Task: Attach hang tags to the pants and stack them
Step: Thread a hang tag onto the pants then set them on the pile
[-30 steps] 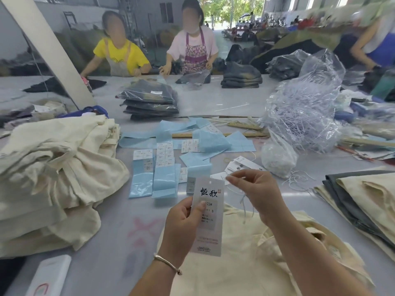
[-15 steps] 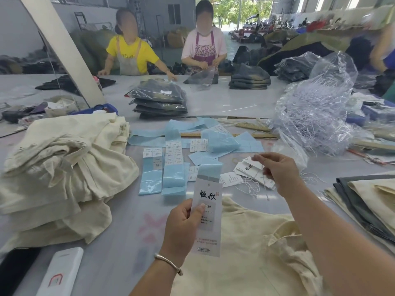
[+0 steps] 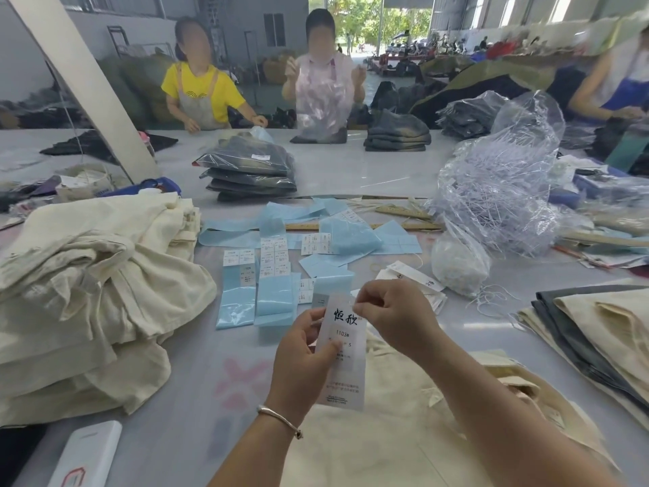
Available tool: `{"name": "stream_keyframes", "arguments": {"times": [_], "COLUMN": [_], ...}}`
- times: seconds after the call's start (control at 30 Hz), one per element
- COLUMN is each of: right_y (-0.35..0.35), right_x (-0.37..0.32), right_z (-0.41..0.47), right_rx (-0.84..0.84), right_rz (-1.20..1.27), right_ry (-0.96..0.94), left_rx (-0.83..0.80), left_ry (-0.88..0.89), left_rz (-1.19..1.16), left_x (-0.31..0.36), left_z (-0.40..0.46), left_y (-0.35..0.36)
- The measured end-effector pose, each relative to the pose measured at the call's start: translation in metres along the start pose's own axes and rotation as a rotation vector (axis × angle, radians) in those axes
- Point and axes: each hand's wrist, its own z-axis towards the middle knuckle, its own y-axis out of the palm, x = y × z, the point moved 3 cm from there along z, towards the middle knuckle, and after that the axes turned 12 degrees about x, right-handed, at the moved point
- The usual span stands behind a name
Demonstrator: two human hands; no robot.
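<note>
At lower centre the left hand (image 3: 302, 360) grips an upright tag (image 3: 342, 349) by its edge while the right hand (image 3: 393, 316) pinches its top corner, above cream pants (image 3: 404, 434) on the grey surface (image 3: 168, 434), cream pile (image 3: 87, 293) at left.

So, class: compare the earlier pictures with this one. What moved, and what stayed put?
The right hand came back from the loose tags and strings to the top of the hang tag, pinching there. The left hand still grips the tag upright above the cream pants.
</note>
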Motion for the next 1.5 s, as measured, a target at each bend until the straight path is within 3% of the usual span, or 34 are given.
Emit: {"name": "stream_keyframes", "arguments": {"times": [0.27,0.6,0.73,0.9,1.27,1.5], "right_y": [0.002,0.013,0.019,0.027,0.040,0.033], "right_x": [-0.007,-0.028,-0.043,-0.063,-0.065,-0.044], "right_z": [-0.011,-0.018,-0.023,-0.035,-0.066,-0.084], "right_rx": [0.183,0.162,0.128,0.121,0.083,0.072], "right_rz": [-0.151,-0.153,-0.129,-0.107,-0.086,-0.016], "right_ry": [-0.008,-0.027,-0.078,-0.167,-0.134,0.007], "left_rx": [-0.098,-0.167,-0.133,-0.034,-0.076,-0.081], "left_ry": [0.095,0.125,0.171,0.045,0.026,0.079], "left_rz": [-0.180,-0.231,-0.161,-0.304,-0.195,-0.027], "left_x": [0.008,0.012,0.013,0.018,0.007,0.002], "left_z": [-0.008,-0.017,-0.013,-0.008,-0.007,-0.011], "left_y": [-0.003,-0.029,-0.046,-0.058,-0.069,-0.052]}}
